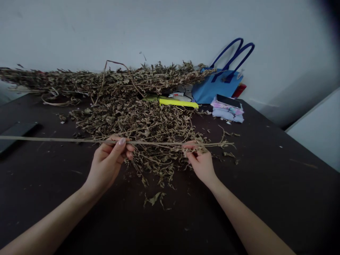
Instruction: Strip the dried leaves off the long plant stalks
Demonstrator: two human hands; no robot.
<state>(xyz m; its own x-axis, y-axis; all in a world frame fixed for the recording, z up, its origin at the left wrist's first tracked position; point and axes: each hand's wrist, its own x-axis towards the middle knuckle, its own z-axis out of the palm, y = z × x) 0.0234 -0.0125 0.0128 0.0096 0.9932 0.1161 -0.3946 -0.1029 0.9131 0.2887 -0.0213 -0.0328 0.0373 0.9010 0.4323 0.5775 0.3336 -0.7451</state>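
Note:
A long dried plant stem (66,140) runs level across the view above the dark table. My left hand (111,156) is closed on its middle, with the thumb on top. Near the stem's right end, my right hand (199,159) pinches dry leaves and thin side twigs against it. Its fingertips are partly hidden by the leaves. Below and behind both hands spreads a loose pile of crumpled dried leaves (140,118). A few separate leaves (154,200) lie on the table in front of the pile.
A long heap of dried leafy stalks (119,79) lies along the wall. At the back right are a blue bag (209,88), a phone (228,101) on tissue packs (225,113), and a yellow strip (177,103). A dark flat object (18,132) lies at left on the table (265,170).

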